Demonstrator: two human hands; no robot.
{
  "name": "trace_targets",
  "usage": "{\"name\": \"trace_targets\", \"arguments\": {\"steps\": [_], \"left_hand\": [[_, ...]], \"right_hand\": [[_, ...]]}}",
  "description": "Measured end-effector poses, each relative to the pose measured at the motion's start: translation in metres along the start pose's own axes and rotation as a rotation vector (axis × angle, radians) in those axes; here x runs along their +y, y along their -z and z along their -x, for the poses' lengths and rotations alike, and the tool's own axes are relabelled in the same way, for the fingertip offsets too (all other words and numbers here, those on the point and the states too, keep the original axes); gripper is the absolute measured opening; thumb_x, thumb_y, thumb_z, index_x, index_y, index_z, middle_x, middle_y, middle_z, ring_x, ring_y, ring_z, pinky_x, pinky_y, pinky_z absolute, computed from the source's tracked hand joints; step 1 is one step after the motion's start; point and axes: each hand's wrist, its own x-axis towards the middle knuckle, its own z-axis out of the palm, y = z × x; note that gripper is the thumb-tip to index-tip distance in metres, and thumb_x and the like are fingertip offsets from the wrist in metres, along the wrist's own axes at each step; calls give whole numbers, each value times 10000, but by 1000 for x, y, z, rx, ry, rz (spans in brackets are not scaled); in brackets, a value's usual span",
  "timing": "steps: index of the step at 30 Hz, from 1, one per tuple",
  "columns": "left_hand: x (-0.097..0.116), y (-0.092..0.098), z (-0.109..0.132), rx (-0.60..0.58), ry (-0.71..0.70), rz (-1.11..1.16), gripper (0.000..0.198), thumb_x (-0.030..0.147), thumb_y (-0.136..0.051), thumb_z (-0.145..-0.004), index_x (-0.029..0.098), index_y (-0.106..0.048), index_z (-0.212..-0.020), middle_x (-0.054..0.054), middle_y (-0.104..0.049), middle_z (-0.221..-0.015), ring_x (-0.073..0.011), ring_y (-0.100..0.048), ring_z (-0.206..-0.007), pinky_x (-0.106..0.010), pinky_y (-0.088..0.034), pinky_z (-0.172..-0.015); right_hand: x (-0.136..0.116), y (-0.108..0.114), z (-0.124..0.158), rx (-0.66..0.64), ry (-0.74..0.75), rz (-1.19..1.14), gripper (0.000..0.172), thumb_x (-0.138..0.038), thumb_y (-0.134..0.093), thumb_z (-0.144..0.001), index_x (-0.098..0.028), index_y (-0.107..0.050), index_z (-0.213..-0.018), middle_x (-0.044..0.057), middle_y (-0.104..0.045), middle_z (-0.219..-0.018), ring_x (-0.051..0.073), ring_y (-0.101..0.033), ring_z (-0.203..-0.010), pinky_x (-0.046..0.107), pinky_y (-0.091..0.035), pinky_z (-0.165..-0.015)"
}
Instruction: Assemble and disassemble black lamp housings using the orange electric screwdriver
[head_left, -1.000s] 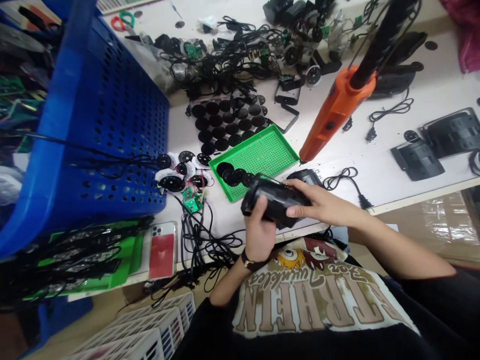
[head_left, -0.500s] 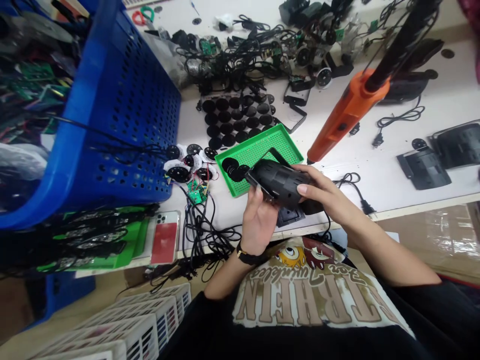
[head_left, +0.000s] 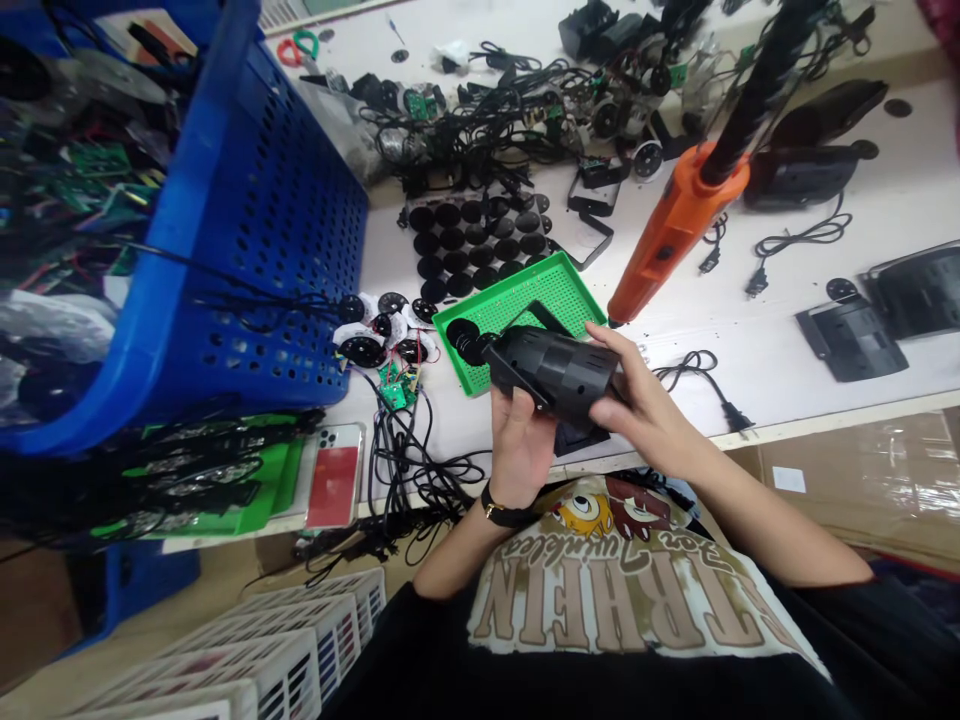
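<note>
Between both hands I hold a black plastic housing with a bracket-like frame on its far side. My left hand supports its left end from below, fingers partly hidden under it. My right hand wraps around the right end, thumb on the near side and fingers over the far side. Just beyond the housing lies a green perforated tray, with black discs in its left part. Above the tray's right corner hangs an orange electric screwdriver, tip down. Another dark part lies partly hidden beneath the housing.
A tall blue basket full of circuit boards and wires stands at left. Speakers, a circuit board and black cables lie beside it. A phone is near the table edge. More black housings sit at right.
The black housing has turned slightly in my hands, showing more of its smooth side. My right hand has shifted its hold at the right end. The screwdriver appears a little further left.
</note>
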Motion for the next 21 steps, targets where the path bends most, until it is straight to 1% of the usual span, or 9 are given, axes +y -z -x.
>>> {"name": "trace_targets", "arguments": {"steps": [1,2,3,5,7,11,14,17,21], "left_hand": [[2,-1,1,10,8,3,741,598,-883,-746,324,-614,-1380,-71,-671,-1456,-293,-628,-1349,-449,-500,-1141],[4,-1,1,19,15,4,745,585,-895,-734,321,-613,-1372,-74,-673,-1453,-298,-633,-1342,-458,-505,-1134],[6,-2,1,24,20,4,736,564,-910,-723,315,-621,-1352,-75,-677,-1445,-304,-636,-1336,-468,-513,-1127],[8,0,0,25,23,2,690,525,-936,-697,300,-653,-1285,-72,-694,-1419,-315,-639,-1330,-478,-531,-1111],[8,3,-2,21,26,11,664,510,-955,-670,283,-684,-1231,-73,-708,-1394,-326,-633,-1340,-478,-545,-1103],[6,9,-5,28,53,66,805,606,-975,-576,279,-703,-1260,-79,-700,-1422,-364,-577,-1413,-490,-548,-1108],[7,8,-5,21,60,117,823,663,-950,-575,315,-709,-1280,-51,-675,-1471,-369,-510,-1481,-493,-525,-1138],[8,3,-1,53,80,144,752,634,-950,-598,280,-737,-1226,-58,-709,-1417,-347,-518,-1472,-470,-510,-1151],[8,-3,3,166,149,117,504,435,-929,-699,201,-760,-1113,-73,-775,-1248,-270,-660,-1285,-384,-525,-1107]], "right_hand": [[2,0,0,2,100,83,869,-649,-695,-888,-364,-309,-1613,110,-414,-1597,351,-413,-1495,588,-387,-1244],[3,-1,0,1,181,153,956,-625,-767,-840,-371,-279,-1622,118,-382,-1612,366,-367,-1529,610,-347,-1272],[5,-1,-1,1,240,205,1001,-591,-812,-813,-377,-263,-1623,125,-377,-1604,371,-362,-1533,625,-338,-1278],[7,-1,-2,1,301,253,962,-517,-823,-831,-385,-266,-1604,133,-406,-1565,360,-409,-1504,635,-363,-1266],[7,0,-4,-5,322,261,912,-473,-816,-849,-379,-280,-1581,139,-426,-1548,350,-444,-1486,635,-396,-1248],[5,0,-5,15,370,309,875,-432,-817,-855,-355,-310,-1564,148,-456,-1555,352,-497,-1465,636,-465,-1205],[6,-3,-3,43,405,391,850,-368,-806,-866,-350,-331,-1570,143,-484,-1557,351,-539,-1438,618,-523,-1167],[12,-11,0,66,458,476,850,-291,-792,-867,-331,-340,-1586,157,-504,-1554,354,-589,-1395,563,-616,-1066],[24,-23,6,102,513,598,826,-223,-737,-896,-327,-332,-1607,170,-539,-1552,359,-657,-1318,510,-682,-909]]}}
